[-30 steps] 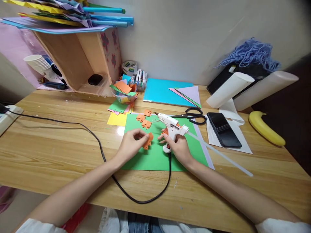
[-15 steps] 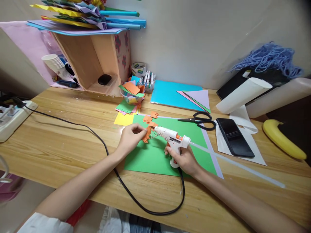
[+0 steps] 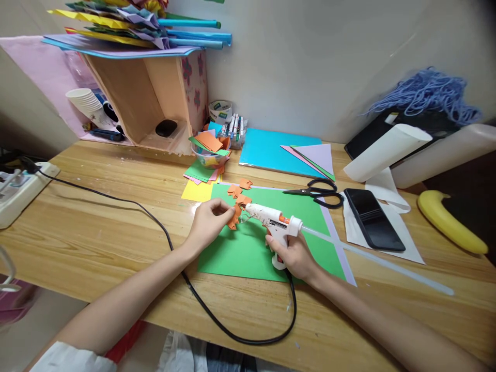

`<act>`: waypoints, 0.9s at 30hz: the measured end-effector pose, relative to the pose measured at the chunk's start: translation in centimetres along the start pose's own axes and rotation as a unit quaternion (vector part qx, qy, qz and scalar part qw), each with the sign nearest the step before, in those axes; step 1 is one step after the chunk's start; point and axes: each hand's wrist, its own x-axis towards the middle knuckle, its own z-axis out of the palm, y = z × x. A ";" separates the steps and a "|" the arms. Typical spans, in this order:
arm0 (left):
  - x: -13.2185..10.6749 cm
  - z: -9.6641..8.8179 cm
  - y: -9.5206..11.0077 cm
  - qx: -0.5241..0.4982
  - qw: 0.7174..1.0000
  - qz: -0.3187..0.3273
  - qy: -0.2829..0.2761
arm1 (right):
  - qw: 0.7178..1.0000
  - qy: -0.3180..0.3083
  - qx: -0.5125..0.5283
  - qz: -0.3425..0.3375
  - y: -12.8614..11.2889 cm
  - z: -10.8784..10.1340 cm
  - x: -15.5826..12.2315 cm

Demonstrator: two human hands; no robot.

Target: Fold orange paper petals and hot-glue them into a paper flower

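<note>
My right hand (image 3: 293, 253) grips a white hot glue gun (image 3: 273, 219) by its handle. A long clear glue stick (image 3: 380, 262) sticks out of the gun's back end. Between the thumb and fingers of my left hand (image 3: 211, 221) is a small folded orange paper piece (image 3: 234, 219). The gun's nozzle points left, right at this piece; whether it touches is too small to tell. Several more orange folded pieces (image 3: 245, 183) lie just beyond, along the upper left of a green paper sheet (image 3: 240, 253). Thin glue strings hang under the nozzle.
The gun's black cord (image 3: 228, 328) loops along the front edge to a power strip (image 3: 33, 188). Black scissors (image 3: 313, 191), a phone (image 3: 374, 219) and a banana (image 3: 451, 222) lie to the right. A bowl of paper scraps (image 3: 211, 152) and a painted box (image 3: 147, 103) stand behind.
Almost nothing has moved. Both hands keep their grips, and the glue gun has shifted very slightly; the whole view has moved a touch.
</note>
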 end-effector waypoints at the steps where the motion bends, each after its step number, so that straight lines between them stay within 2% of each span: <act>1: 0.0 0.0 0.0 0.000 1.000 -0.002 -0.002 | 1.000 0.000 -0.002 -0.001 0.0 0.0 0.0; 18: 0.0 0.0 -0.1 0.002 1.000 0.007 0.004 | 1.000 -0.002 -0.015 -0.008 -0.1 0.0 0.1; 27: -0.1 -0.2 -0.1 0.051 0.998 0.031 0.022 | 1.000 0.000 -0.026 -0.012 -0.1 0.0 0.1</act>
